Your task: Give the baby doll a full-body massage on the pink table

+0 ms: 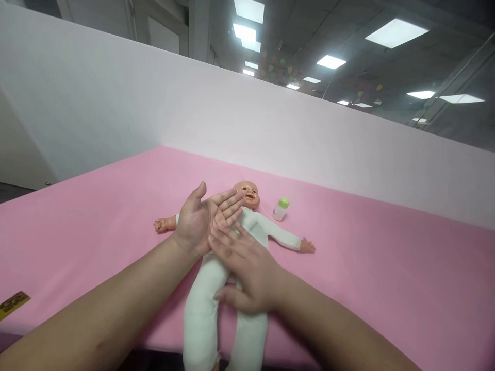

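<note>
Above the doll's body my left hand [207, 216] is held palm up with its fingers stretched out. My right hand [251, 268] is palm down, its fingertips meeting or overlapping the left palm; nothing shows in either hand. Beneath them a baby doll [249, 337] in white cloth lies on its back, arms spread and legs toward me. My hands hide much of its trunk and one upper arm. A small bottle [280, 210] with a green cap and a clear or whitish body is beside the doll's head, to the right.
The doll lies on a pink-covered table [371, 257], its legs reaching over the front edge. A white wall panel [270, 123] rises behind the table. At the left front a yellow label with a dark printed pattern [13, 304] lies on the cover.
</note>
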A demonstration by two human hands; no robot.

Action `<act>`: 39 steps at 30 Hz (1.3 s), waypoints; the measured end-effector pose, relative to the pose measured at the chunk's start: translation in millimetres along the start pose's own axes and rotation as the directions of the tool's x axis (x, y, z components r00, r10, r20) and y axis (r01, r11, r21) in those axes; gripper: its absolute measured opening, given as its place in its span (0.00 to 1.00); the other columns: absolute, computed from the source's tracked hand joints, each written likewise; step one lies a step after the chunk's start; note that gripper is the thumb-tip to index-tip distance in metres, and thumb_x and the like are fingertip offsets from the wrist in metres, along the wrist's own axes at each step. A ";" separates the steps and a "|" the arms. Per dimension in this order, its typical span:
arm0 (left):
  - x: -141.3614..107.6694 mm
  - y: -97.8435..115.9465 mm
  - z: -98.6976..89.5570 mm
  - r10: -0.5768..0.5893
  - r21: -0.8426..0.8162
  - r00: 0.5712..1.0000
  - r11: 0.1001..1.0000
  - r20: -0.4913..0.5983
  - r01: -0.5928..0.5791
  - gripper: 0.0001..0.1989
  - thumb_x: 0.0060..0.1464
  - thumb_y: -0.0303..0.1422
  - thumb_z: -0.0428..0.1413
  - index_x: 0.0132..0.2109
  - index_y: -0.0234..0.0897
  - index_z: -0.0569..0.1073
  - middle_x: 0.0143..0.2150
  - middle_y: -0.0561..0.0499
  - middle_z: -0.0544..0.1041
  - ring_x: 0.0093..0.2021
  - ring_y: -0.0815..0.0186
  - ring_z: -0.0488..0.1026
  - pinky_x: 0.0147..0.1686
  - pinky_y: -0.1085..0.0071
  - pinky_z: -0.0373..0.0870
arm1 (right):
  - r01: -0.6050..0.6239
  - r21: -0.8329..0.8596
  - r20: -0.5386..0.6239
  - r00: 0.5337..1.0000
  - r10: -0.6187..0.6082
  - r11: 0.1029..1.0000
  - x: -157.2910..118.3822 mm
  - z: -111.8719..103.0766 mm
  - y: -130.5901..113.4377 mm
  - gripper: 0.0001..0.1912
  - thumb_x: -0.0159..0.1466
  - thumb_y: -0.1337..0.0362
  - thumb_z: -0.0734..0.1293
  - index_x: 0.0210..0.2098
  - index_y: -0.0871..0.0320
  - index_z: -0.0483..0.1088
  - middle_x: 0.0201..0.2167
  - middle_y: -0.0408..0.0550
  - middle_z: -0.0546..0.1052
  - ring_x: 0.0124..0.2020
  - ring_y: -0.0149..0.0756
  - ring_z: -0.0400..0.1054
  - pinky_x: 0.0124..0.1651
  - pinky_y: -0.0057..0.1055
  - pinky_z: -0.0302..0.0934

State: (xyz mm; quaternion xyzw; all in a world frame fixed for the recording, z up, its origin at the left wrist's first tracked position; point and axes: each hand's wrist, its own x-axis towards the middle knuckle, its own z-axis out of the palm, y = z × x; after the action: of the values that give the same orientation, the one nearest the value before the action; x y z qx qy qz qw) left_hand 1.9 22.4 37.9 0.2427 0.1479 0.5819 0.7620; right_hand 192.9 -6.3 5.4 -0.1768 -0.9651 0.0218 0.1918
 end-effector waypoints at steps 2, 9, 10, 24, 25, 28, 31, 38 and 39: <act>-2.4 -4.3 3.8 -0.027 -0.005 0.999 1.000 0.024 0.027 0.41 0.70 0.57 0.48 0.71 0.23 0.67 0.68 0.28 0.72 0.71 0.47 0.69 0.65 0.58 0.74 | 0.030 0.014 -0.016 0.999 -0.030 0.999 1.2 3.0 -5.8 0.52 0.74 0.34 0.58 0.81 0.63 0.39 0.80 0.57 0.47 0.82 0.48 0.36 0.83 0.54 0.30; -9.6 -30.3 15.8 -0.118 -0.002 0.990 0.993 -0.081 0.118 0.38 0.69 0.54 0.51 0.68 0.23 0.70 0.65 0.28 0.75 0.70 0.45 0.69 0.72 0.52 0.65 | -0.118 -0.067 -0.051 0.992 0.115 0.991 1.1 8.2 5.2 0.55 0.73 0.33 0.59 0.81 0.65 0.36 0.81 0.60 0.39 0.82 0.54 0.30 0.82 0.60 0.30; -9.9 -32.4 16.5 -0.124 -0.016 0.988 0.992 -0.091 0.123 0.38 0.68 0.54 0.51 0.69 0.23 0.70 0.64 0.28 0.76 0.70 0.45 0.70 0.72 0.51 0.65 | -0.139 -0.082 -0.055 0.989 0.134 0.987 1.0 7.7 8.1 0.55 0.73 0.33 0.59 0.81 0.65 0.36 0.81 0.60 0.39 0.82 0.54 0.30 0.82 0.61 0.30; 6.9 -6.0 -6.9 0.019 0.014 0.996 1.000 -0.082 -0.018 0.42 0.69 0.57 0.50 0.70 0.21 0.67 0.65 0.25 0.74 0.69 0.46 0.72 0.64 0.57 0.75 | -0.212 -0.048 0.077 0.974 0.215 0.976 0.3 -0.6 10.9 0.53 0.73 0.35 0.62 0.81 0.65 0.42 0.80 0.60 0.43 0.82 0.54 0.31 0.81 0.62 0.35; 6.9 -5.9 -7.2 0.019 0.015 0.996 1.000 -0.086 -0.018 0.42 0.69 0.57 0.49 0.70 0.22 0.68 0.65 0.26 0.74 0.68 0.47 0.72 0.64 0.57 0.75 | -0.175 -0.032 0.074 0.981 0.177 0.984 0.4 -1.3 9.7 0.53 0.73 0.36 0.62 0.81 0.65 0.42 0.80 0.60 0.43 0.82 0.54 0.32 0.81 0.62 0.35; 4.1 -8.3 -5.5 -0.005 0.010 0.998 1.000 -0.066 0.005 0.42 0.69 0.59 0.47 0.69 0.24 0.70 0.65 0.28 0.75 0.69 0.48 0.72 0.64 0.57 0.74 | -0.051 0.006 0.031 0.998 0.051 0.999 1.0 -1.6 5.1 0.53 0.73 0.37 0.62 0.81 0.65 0.41 0.80 0.62 0.44 0.82 0.53 0.34 0.81 0.60 0.33; -0.2 -13.9 -1.4 -0.054 0.012 0.998 0.998 -0.032 0.054 0.43 0.69 0.61 0.44 0.68 0.25 0.72 0.65 0.29 0.75 0.70 0.47 0.70 0.67 0.56 0.71 | -0.004 0.018 -0.001 1.000 0.004 1.000 1.7 0.5 0.9 0.54 0.73 0.35 0.61 0.81 0.66 0.40 0.80 0.64 0.43 0.82 0.53 0.33 0.82 0.59 0.30; -7.5 -28.9 13.0 -0.143 -0.010 0.980 0.990 -0.139 0.143 0.42 0.69 0.60 0.47 0.69 0.24 0.70 0.64 0.27 0.76 0.68 0.43 0.72 0.70 0.49 0.67 | -0.120 -0.067 -0.003 0.993 0.120 0.991 2.8 5.9 8.1 0.57 0.72 0.31 0.58 0.80 0.69 0.40 0.80 0.64 0.39 0.82 0.56 0.29 0.81 0.62 0.27; -8.1 -30.1 14.9 -0.151 -0.018 0.978 0.989 -0.145 0.149 0.43 0.68 0.60 0.48 0.69 0.23 0.69 0.63 0.26 0.76 0.67 0.43 0.72 0.70 0.49 0.67 | -0.139 -0.086 -0.007 0.990 0.139 0.987 3.0 5.8 10.1 0.57 0.72 0.31 0.58 0.80 0.68 0.40 0.80 0.63 0.39 0.82 0.56 0.28 0.81 0.62 0.27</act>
State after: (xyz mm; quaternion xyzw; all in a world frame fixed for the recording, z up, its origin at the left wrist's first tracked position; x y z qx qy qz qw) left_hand 31.8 5.5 33.6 0.1848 0.2192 0.5395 0.7916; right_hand 191.5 4.3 0.0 -0.2519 -0.9503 -0.0066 0.1826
